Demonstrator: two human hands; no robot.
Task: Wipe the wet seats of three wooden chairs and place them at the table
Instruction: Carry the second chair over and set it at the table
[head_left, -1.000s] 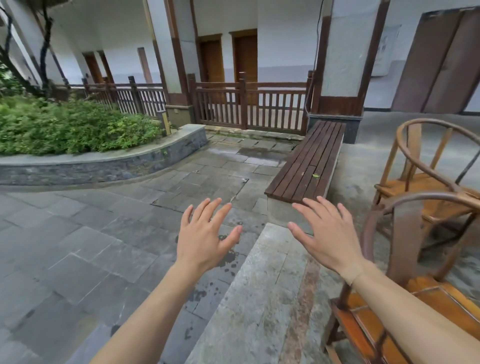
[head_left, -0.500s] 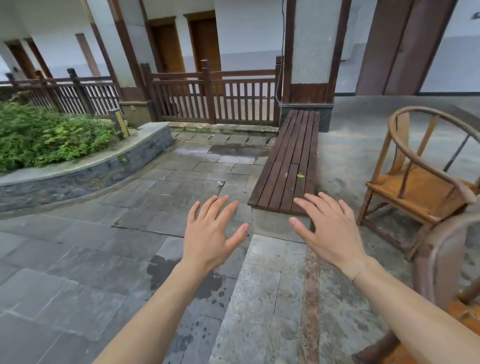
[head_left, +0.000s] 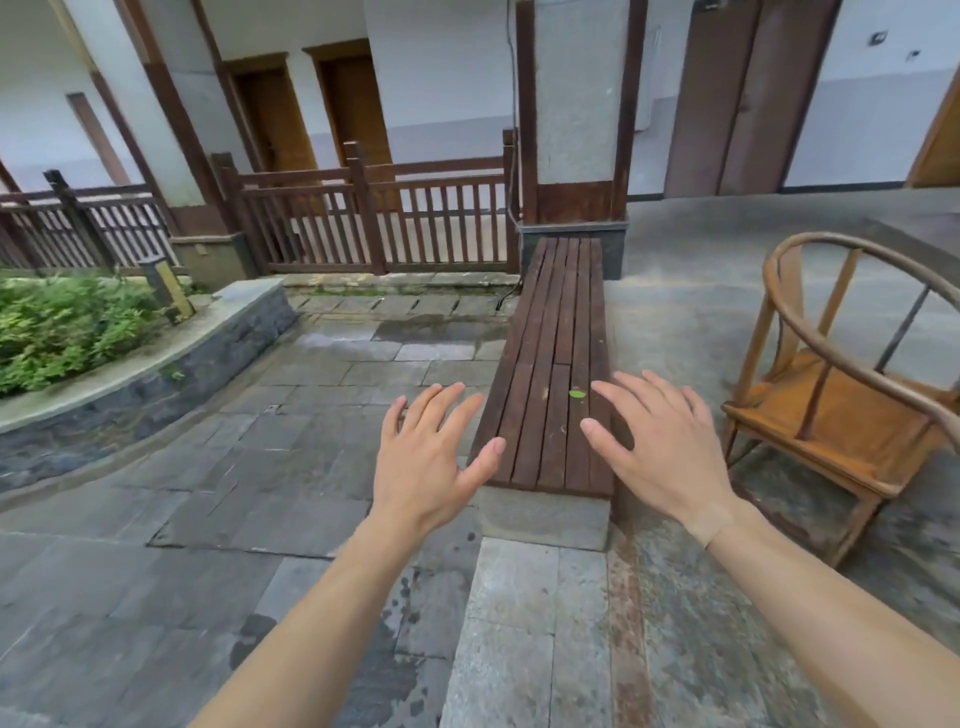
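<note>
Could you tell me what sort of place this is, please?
Probably an outdoor courtyard of a traditional-style building: stone-slab paving, a slatted wooden bench, a wooden railing, and a raised planter of shrubs.

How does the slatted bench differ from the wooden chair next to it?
The bench is dark brown, long, flat and backless; the chair is lighter orange-brown with a curved back rail. A small green leaf lies on the bench; none shows on the chair seat. Both are wooden.

Both forearms bare, no sleeves in view. L hand (head_left: 426, 462): no ring/watch seen. R hand (head_left: 670, 457): thin, flat band round wrist at 5 o'clock of the hand. Nails short, unpainted.
</note>
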